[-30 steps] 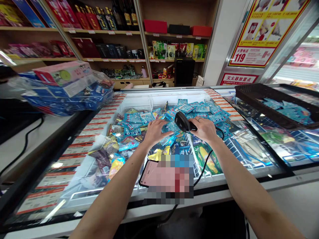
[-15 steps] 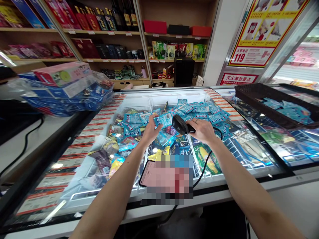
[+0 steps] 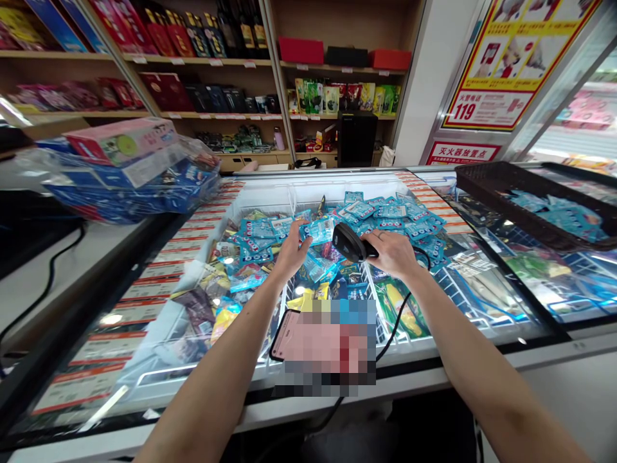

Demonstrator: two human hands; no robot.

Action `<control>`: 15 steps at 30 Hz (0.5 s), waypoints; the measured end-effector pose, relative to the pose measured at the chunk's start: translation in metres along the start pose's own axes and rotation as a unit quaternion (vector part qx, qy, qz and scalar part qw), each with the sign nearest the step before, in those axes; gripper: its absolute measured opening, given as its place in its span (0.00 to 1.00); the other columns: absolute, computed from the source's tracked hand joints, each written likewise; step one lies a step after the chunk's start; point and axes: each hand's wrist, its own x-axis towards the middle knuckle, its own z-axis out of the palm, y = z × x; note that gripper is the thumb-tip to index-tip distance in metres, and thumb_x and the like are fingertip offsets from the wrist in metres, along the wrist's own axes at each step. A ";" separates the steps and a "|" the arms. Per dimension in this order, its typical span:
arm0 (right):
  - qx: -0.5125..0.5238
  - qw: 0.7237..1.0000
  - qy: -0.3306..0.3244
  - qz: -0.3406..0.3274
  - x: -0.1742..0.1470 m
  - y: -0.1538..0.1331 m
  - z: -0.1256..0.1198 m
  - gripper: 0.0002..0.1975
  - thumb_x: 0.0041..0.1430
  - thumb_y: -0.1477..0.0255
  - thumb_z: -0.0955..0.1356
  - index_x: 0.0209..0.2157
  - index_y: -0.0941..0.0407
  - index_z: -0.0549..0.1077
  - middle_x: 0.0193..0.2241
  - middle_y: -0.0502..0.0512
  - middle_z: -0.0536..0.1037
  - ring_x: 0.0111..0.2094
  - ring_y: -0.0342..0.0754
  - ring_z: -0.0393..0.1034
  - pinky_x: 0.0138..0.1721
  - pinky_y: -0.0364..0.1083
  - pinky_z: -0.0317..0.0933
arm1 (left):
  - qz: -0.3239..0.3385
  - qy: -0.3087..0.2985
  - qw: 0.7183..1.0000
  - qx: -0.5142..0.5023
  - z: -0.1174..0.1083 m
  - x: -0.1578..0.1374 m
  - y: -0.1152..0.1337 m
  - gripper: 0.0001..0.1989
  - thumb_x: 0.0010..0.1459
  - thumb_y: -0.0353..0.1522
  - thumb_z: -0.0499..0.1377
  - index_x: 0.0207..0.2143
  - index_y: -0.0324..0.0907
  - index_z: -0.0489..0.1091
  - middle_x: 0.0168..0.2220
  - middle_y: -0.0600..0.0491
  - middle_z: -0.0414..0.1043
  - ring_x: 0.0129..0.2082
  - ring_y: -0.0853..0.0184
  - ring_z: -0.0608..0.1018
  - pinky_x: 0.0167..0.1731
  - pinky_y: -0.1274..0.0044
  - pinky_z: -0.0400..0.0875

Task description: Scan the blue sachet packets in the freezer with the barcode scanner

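Observation:
Between its thumb and fingers, my left hand (image 3: 292, 251) grips one edge of a blue packet (image 3: 320, 231). In my right hand (image 3: 393, 252) is a black barcode scanner (image 3: 349, 242), its head close to the packet's right side. A black cable (image 3: 401, 308) runs from the scanner down toward the front. Many similar blue packets (image 3: 389, 212) lie in a loose spread on the glass top behind and around both hands. Nearer to me, a phone (image 3: 282, 337) rests on the front of the glass, partly covered by a blurred patch.
Under the glass, the chest freezer (image 3: 164, 379) holds bagged goods in wire baskets. Boxes in a plastic-wrapped bundle (image 3: 130, 173) stand at left. A dark brown basket (image 3: 506, 199) with blue packets sits at right. Stocked shelves (image 3: 202, 62) line the back.
The blue packet in my left hand has tilted slightly, and its face looks flatter from here. The scanner and my right hand have hardly moved.

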 end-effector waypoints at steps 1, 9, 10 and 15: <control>0.001 1.000 -0.001 -0.001 0.000 0.000 0.000 0.14 0.60 0.64 0.66 0.46 0.54 0.71 0.36 0.54 0.77 0.38 0.49 0.70 0.36 0.45 0.54 | -0.001 0.000 1.000 0.000 0.000 0.000 0.001 0.21 0.60 0.38 0.52 0.56 0.45 0.56 0.27 0.58 0.55 0.26 0.71 0.65 0.31 0.76 0.65; -0.003 1.000 0.002 -0.004 0.000 0.000 0.001 0.14 0.60 0.63 0.66 0.46 0.54 0.71 0.36 0.53 0.77 0.38 0.49 0.70 0.36 0.46 0.54 | -0.010 -0.003 1.000 0.011 -0.002 0.000 0.005 0.21 0.60 0.36 0.53 0.55 0.45 0.57 0.27 0.58 0.54 0.26 0.71 0.65 0.30 0.77 0.63; -0.003 1.000 0.001 -0.003 0.000 0.000 0.001 0.14 0.60 0.63 0.66 0.46 0.54 0.71 0.36 0.54 0.77 0.38 0.49 0.70 0.36 0.46 0.54 | -0.010 -0.004 1.000 0.009 -0.002 0.000 0.005 0.21 0.60 0.36 0.53 0.55 0.45 0.57 0.27 0.58 0.54 0.26 0.71 0.65 0.30 0.77 0.63; -0.002 1.000 -0.009 0.001 0.000 0.000 0.001 0.15 0.59 0.63 0.67 0.46 0.54 0.71 0.37 0.55 0.77 0.38 0.49 0.70 0.36 0.45 0.54 | -0.010 -0.010 1.000 0.005 -0.002 0.000 0.004 0.21 0.61 0.37 0.52 0.56 0.45 0.56 0.27 0.58 0.53 0.26 0.71 0.64 0.30 0.77 0.62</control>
